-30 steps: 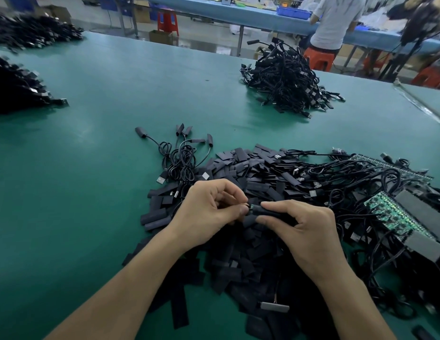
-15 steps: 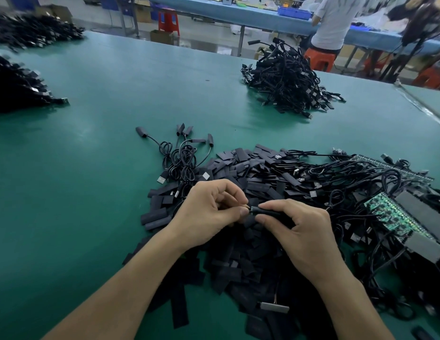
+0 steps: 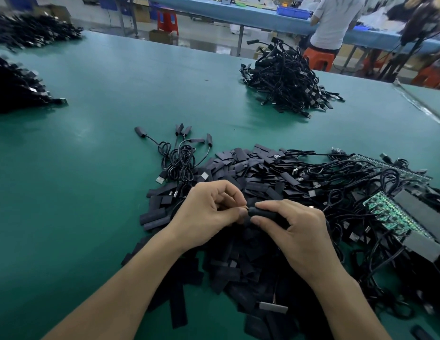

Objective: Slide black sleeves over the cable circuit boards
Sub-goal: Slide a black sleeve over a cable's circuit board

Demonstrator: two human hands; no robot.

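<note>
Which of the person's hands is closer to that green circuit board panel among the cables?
Right. The right hand sits left of the green circuit board panel, pinching a black sleeve; the left hand pinches the sleeve's other end, farther away to the left.

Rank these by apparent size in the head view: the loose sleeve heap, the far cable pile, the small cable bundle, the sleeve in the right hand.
1. loose sleeve heap
2. far cable pile, though distance shrinks it
3. small cable bundle
4. held sleeve, partly hidden by the right hand
</note>
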